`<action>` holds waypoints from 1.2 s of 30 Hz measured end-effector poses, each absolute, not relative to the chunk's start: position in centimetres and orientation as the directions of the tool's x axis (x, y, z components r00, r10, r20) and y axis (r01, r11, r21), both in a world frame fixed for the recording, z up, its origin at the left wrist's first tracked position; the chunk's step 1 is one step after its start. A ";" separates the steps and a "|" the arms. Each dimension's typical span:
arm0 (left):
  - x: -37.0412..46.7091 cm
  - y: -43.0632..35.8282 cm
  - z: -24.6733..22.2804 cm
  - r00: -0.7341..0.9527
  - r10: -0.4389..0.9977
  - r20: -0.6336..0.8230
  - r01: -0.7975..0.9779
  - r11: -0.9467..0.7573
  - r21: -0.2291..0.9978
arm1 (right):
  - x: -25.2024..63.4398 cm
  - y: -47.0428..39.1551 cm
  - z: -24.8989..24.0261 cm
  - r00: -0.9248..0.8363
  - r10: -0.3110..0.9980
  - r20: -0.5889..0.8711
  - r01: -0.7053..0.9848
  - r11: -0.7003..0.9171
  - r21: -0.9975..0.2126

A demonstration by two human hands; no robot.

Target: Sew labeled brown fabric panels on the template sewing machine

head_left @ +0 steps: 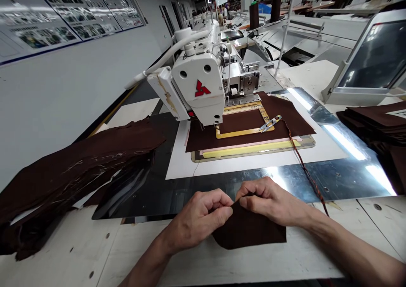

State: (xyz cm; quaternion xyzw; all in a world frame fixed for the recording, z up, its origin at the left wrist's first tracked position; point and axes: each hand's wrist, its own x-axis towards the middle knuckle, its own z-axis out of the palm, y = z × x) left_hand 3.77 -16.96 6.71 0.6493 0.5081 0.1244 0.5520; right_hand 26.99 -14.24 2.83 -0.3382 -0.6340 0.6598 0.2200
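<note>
A small dark brown fabric piece (253, 230) hangs over the front edge of the table, its top edge pinched by both hands. My left hand (203, 217) is closed on its upper left corner. Close beside it, my right hand (269, 200) pinches the same edge between thumb and fingers. Beyond the hands, a larger brown panel (285, 118) lies under a yellow frame (241, 133) at the white sewing machine (201, 84). Thread snips (270, 123) on a braided cord (303, 162) rest on the frame's right side.
A pile of brown fabric (79, 156) with loose threads lies at the left. More stacked brown pieces (377, 126) are at the right, below a screen (374, 52). Thread cones (254, 15) stand behind the machine.
</note>
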 end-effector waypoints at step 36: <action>3.9 -17.1 8.1 0.470 0.809 -0.353 0.488 0.095 0.867 | 26.4 -14.4 2.1 -0.576 0.817 -0.033 -0.054 -0.079 -0.995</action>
